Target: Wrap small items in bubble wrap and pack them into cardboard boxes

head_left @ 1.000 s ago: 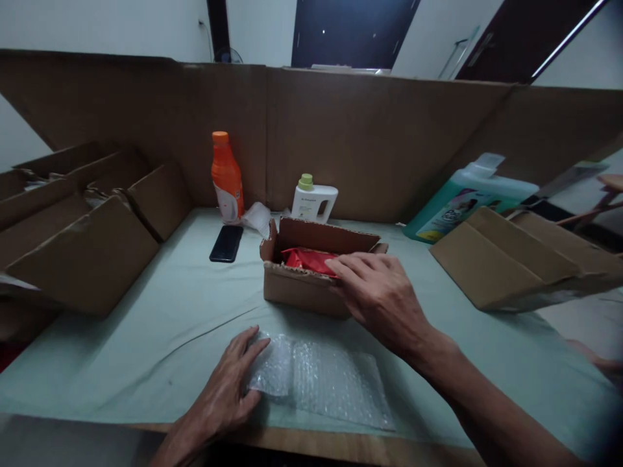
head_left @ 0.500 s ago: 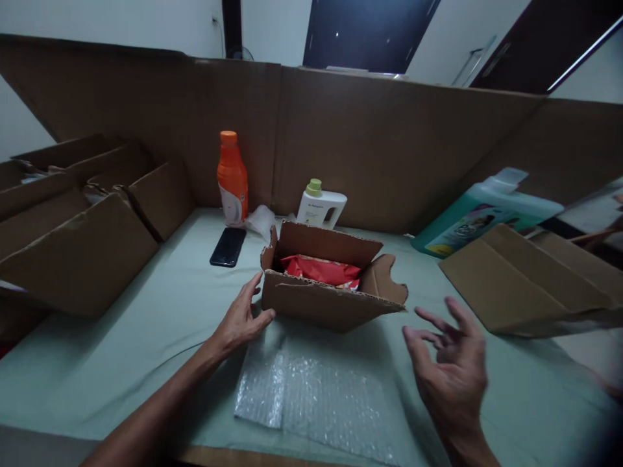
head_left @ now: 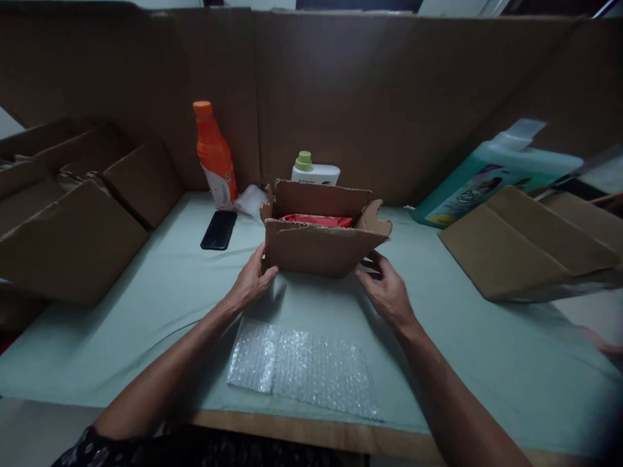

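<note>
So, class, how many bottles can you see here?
3: an orange bottle behind the phone, a white bottle behind the open box in the middle, and a teal bottle at the right, behind another box. More may be hidden in or behind the boxes.

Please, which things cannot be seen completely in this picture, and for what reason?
In the head view:
Red packet: lower part hidden by the front wall of the open box.
White bottle: lower part hidden behind the box.
Right hand: contact unclear, fingertips dark under the box's flap.
Green jug: partly behind the right carton.
Left cartons: cut off by the left edge.
</note>
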{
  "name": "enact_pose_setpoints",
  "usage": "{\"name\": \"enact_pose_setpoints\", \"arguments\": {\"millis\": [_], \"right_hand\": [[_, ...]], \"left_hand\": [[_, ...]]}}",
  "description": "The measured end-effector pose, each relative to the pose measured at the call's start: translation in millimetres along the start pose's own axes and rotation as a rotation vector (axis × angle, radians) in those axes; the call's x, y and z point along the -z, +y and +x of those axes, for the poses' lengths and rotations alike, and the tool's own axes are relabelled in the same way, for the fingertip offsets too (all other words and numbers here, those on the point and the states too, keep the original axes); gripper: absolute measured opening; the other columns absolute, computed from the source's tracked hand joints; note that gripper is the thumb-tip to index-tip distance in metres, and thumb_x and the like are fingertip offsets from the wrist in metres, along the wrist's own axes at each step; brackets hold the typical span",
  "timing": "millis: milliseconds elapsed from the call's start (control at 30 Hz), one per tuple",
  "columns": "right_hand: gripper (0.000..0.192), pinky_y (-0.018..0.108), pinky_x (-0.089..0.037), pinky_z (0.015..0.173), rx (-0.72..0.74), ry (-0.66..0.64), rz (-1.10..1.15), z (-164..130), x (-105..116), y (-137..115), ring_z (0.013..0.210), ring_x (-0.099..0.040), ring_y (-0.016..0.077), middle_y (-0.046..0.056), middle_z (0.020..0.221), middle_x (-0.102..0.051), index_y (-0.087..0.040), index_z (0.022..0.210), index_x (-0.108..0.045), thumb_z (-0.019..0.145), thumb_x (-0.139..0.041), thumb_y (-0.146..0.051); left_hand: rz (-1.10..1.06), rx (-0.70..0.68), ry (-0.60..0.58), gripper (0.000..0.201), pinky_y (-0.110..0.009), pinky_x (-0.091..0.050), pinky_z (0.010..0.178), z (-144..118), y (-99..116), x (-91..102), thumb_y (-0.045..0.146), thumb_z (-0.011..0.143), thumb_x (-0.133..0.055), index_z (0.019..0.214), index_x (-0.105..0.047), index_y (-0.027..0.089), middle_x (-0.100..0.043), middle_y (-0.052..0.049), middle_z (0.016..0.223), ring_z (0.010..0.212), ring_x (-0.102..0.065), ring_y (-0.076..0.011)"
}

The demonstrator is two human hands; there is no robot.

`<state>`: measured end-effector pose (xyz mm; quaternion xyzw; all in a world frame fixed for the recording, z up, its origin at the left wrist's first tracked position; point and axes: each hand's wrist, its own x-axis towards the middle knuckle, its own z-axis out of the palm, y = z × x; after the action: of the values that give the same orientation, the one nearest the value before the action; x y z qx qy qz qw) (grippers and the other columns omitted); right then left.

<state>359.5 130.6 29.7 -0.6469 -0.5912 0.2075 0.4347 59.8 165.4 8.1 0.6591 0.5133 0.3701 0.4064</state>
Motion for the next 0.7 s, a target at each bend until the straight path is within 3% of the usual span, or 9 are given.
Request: {"name": "enact_pose_setpoints", "arguments": {"millis": [67,167,267,333,433,533,600,700], "right_hand": [[0.045,0.042,-0.057,0.084,0.041,-0.018,-0.077,-22.9,17.9,3.6,0.1,-0.069,0.0274,0.013,0.119,-0.072,-0.02,0.12,-0.065,0.087,-0.058,-0.048],[0.038,0.045,-0.057,0.084,0.123,-0.191,-0.273,-67.7,33.0,15.5,0.099,-0.07,0.0289,0.01,0.111,-0.075,-0.024,0.111,-0.071,0.09,-0.058,-0.052],[0.039,0.052,-0.053,0.09,0.245,-0.306,-0.458,-110.0,24.7,25.4,0.114,-0.065,0.035,0.013,0.126,-0.07,-0.023,0.109,-0.071,0.085,-0.064,-0.053],[0.026,0.051,-0.052,0.091,0.296,-0.345,-0.481,-127.9,13.3,23.5,0.119,-0.063,0.0349,0.013,0.131,-0.068,-0.023,0.097,-0.07,0.087,-0.062,-0.046],[0.016,0.045,-0.051,0.09,0.312,-0.368,-0.392,-132.3,1.7,8.3,0.109,-0.067,0.0279,0.008,0.116,-0.074,-0.024,0.087,-0.064,0.092,-0.054,-0.035],[0.017,0.043,-0.05,0.087,0.252,-0.278,-0.356,-114.9,-0.2,-7.7,0.092,-0.068,0.0256,0.006,0.095,-0.075,-0.025,0.09,-0.064,0.092,-0.053,-0.038],[0.02,0.047,-0.048,0.09,0.201,-0.202,-0.369,-97.2,0.0,-11.2,0.098,-0.067,0.0292,0.008,0.099,-0.074,-0.024,0.093,-0.066,0.087,-0.057,-0.041],[0.038,0.053,-0.045,0.096,0.151,-0.119,-0.364,-67.8,-4.3,-5.2,0.114,-0.062,0.036,0.015,0.12,-0.07,-0.021,0.11,-0.066,0.08,-0.061,-0.044]], "left_hand": [[0.109,0.029,-0.049,0.075,-0.047,-0.046,0.105,-30.2,-7.7,8.1,0.032,0.085,-0.058,0.154,-0.033,0.018,-0.055,-0.016,0.143,0.123,-0.058,-0.0294],[0.36,0.037,-0.031,0.077,-0.05,-0.046,0.102,-89.2,-11.4,17.4,0.04,0.087,-0.059,0.154,-0.031,0.015,-0.063,-0.017,0.128,0.115,-0.06,-0.0308],[0.618,-0.001,-0.054,0.067,-0.051,-0.047,0.095,-136.3,-4.6,17.1,0.042,0.084,-0.063,0.145,-0.046,0.017,-0.066,-0.014,0.115,0.107,-0.059,-0.0322],[0.733,-0.01,-0.135,0.049,-0.049,-0.048,0.091,-152.3,0.9,13.4,0.034,0.082,-0.064,0.13,-0.06,0.02,-0.066,-0.012,0.11,0.103,-0.058,-0.0321],[0.696,-0.003,-0.184,0.031,-0.046,-0.048,0.089,-155.1,3.7,10.3,0.017,0.079,-0.055,0.107,-0.068,0.02,-0.066,-0.009,0.099,0.097,-0.059,-0.029],[0.488,-0.022,-0.092,0.027,-0.044,-0.049,0.092,-142.5,-0.8,18.1,0.012,0.074,-0.053,0.096,-0.067,0.02,-0.066,-0.007,0.095,0.096,-0.06,-0.0262],[0.41,-0.036,-0.022,0.033,-0.045,-0.048,0.098,-128.5,-5.6,28.7,0.012,0.071,-0.055,0.101,-0.066,0.02,-0.065,-0.007,0.103,0.103,-0.06,-0.0265],[0.368,-0.027,0.085,0.053,-0.048,-0.046,0.104,-99.0,-11.3,42.0,0.018,0.074,-0.059,0.126,-0.059,0.018,-0.058,-0.013,0.127,0.116,-0.057,-0.0293]]}}
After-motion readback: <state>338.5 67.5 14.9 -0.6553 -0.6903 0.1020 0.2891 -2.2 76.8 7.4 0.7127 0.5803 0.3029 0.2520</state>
